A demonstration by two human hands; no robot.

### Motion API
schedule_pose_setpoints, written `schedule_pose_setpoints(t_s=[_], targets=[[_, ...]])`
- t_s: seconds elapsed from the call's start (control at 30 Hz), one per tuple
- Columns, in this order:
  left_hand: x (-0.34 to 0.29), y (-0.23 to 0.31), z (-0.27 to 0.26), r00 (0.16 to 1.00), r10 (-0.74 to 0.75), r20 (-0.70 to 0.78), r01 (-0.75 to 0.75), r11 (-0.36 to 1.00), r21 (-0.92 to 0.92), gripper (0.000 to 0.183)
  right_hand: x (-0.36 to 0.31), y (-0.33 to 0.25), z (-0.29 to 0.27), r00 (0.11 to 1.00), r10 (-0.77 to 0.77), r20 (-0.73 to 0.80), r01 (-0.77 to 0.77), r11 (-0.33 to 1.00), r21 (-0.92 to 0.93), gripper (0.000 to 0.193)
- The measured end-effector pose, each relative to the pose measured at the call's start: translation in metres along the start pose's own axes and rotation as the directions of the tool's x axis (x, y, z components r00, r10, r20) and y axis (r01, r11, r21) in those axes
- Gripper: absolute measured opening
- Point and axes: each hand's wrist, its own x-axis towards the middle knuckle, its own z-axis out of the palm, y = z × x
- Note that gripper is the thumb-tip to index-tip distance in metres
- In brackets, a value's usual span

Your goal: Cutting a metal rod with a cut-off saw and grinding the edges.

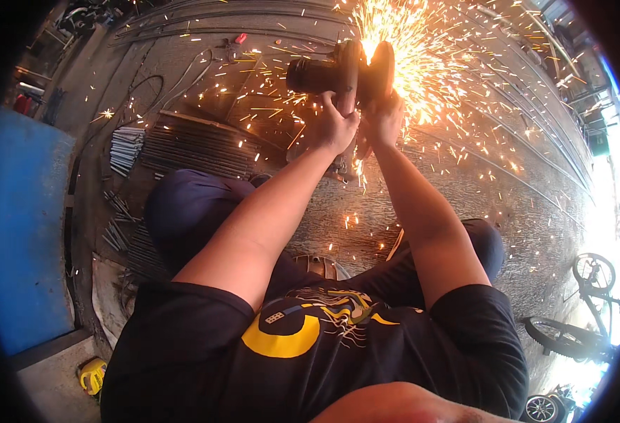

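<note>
A dark power tool with a cylindrical motor and round, disc-like parts, looking like a cut-off saw, stands at the far middle. Bright sparks spray from it, away and to the right. My left hand is closed at its near side, around what looks like its handle, thumb up. Close beside it, my right hand is closed just under the right-hand round part. Glare and shadow hide what its fingers hold. Both arms are stretched forward above my folded legs.
Dark rods lie in a row left of the saw, beside a bundle of short bright rods. Long bars run along the floor at the back and right. A blue panel, a yellow tape measure and a bicycle stand around the edges.
</note>
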Motion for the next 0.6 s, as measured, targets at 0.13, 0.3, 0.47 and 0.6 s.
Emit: schedule_pose_setpoints(t_s=[0.13, 0.3, 0.47, 0.6], targets=[[-0.003, 0.008, -0.007, 0.998, 0.054, -0.013, -0.053, 0.995, 0.079, 0.058, -0.004, 0.006, 0.003, 0.998, -0.03, 0.048, 0.033, 0.997, -0.063, 0.047], [-0.004, 0.013, -0.012, 0.997, 0.064, 0.034, -0.071, 0.959, 0.276, 0.062, -0.006, 0.003, 0.001, 1.0, -0.015, -0.023, 0.016, 1.0, 0.021, 0.044], [-0.007, 0.011, -0.009, 0.999, 0.037, 0.016, -0.039, 0.988, 0.148, 0.061, -0.006, 0.003, -0.001, 1.0, 0.024, 0.008, -0.024, 0.999, 0.041, 0.043], [-0.006, 0.008, -0.006, 0.998, -0.017, 0.066, 0.019, 0.999, -0.036, 0.059, -0.006, 0.003, -0.003, 0.997, -0.064, 0.031, 0.063, 0.998, 0.032, 0.043]])
